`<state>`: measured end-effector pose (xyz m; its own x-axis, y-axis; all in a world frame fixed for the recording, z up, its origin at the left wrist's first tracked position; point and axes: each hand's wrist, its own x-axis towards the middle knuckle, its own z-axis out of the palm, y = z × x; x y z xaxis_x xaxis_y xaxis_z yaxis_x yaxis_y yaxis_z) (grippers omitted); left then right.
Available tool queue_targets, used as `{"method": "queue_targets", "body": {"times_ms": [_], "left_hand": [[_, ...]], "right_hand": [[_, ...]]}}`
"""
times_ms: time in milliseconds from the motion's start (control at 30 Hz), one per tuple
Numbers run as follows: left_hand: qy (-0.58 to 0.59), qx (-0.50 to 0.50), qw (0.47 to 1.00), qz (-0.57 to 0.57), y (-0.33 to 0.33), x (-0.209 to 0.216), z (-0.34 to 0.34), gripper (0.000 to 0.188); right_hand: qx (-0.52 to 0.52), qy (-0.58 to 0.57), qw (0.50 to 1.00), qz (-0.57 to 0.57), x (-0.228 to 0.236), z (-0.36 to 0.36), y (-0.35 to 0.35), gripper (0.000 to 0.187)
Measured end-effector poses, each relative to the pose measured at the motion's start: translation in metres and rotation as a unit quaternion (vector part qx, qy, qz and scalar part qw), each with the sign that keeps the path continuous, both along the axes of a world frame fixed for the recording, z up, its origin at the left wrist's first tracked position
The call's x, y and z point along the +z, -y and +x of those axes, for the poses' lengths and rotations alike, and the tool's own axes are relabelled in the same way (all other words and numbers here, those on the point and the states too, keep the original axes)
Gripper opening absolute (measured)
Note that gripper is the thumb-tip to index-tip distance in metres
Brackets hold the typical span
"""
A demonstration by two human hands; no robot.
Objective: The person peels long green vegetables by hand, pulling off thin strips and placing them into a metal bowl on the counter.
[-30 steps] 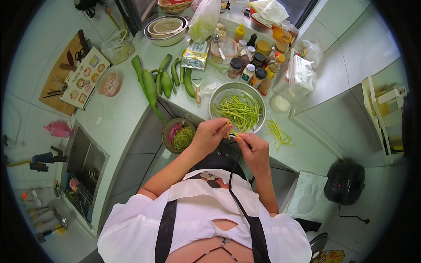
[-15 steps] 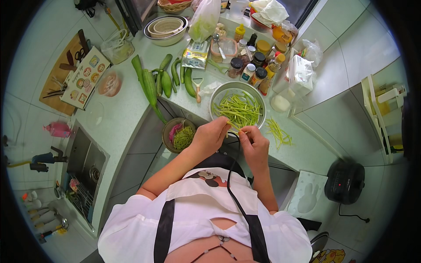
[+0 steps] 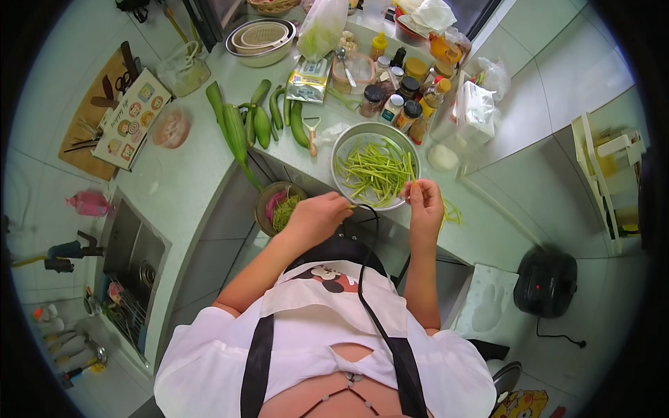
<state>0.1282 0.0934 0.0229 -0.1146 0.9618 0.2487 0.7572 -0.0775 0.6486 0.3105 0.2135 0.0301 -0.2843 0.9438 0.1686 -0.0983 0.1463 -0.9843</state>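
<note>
Green vegetable stems (image 3: 375, 172) lie heaped in a round metal bowl (image 3: 346, 140) on the pale counter (image 3: 188, 181), just beyond both hands. The right hand (image 3: 425, 206) is raised at the bowl's near right rim, its thumb and fingertips pinched on one thin stem. The left hand (image 3: 318, 215) sits at the bowl's near left edge, fingers curled in and pinching a short green piece; the two hands are near each other but apart. Left of the left hand, a small dark bowl (image 3: 265, 203) holds green and pink trimmings. A few loose stems (image 3: 453, 212) lie on the counter just right of the right hand. Beyond the left hand, cucumbers and long green gourds (image 3: 245, 125) lie side by side, with a peeler (image 3: 312, 134) between them and the metal bowl. Jars and bottles of seasoning (image 3: 402, 89) crowd beyond the bowl, and a sink (image 3: 129, 261) sits far to the left.
</note>
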Motion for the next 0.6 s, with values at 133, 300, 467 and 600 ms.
{"method": "queue_targets", "body": {"times_ms": [133,300,467,600], "left_hand": [[-0.025,0.094,0.995,-0.019,0.025,-0.023,-0.031,0.013],[-0.101,0.185,0.967,-0.144,0.046,-0.074,-0.068,0.015],[-0.146,0.24,0.931,-0.232,0.06,-0.119,-0.097,0.017],[-0.147,0.244,0.925,-0.253,0.06,-0.117,-0.105,0.018]], "right_hand": [[0.037,-0.122,0.979,-0.158,-0.006,0.002,0.001,0.015],[0.137,-0.253,0.922,-0.258,0.002,-0.005,0.011,0.014],[0.115,-0.206,0.94,-0.245,0.008,-0.013,0.024,0.01],[0.097,-0.156,0.954,-0.238,0.007,-0.016,0.03,0.008]]}}
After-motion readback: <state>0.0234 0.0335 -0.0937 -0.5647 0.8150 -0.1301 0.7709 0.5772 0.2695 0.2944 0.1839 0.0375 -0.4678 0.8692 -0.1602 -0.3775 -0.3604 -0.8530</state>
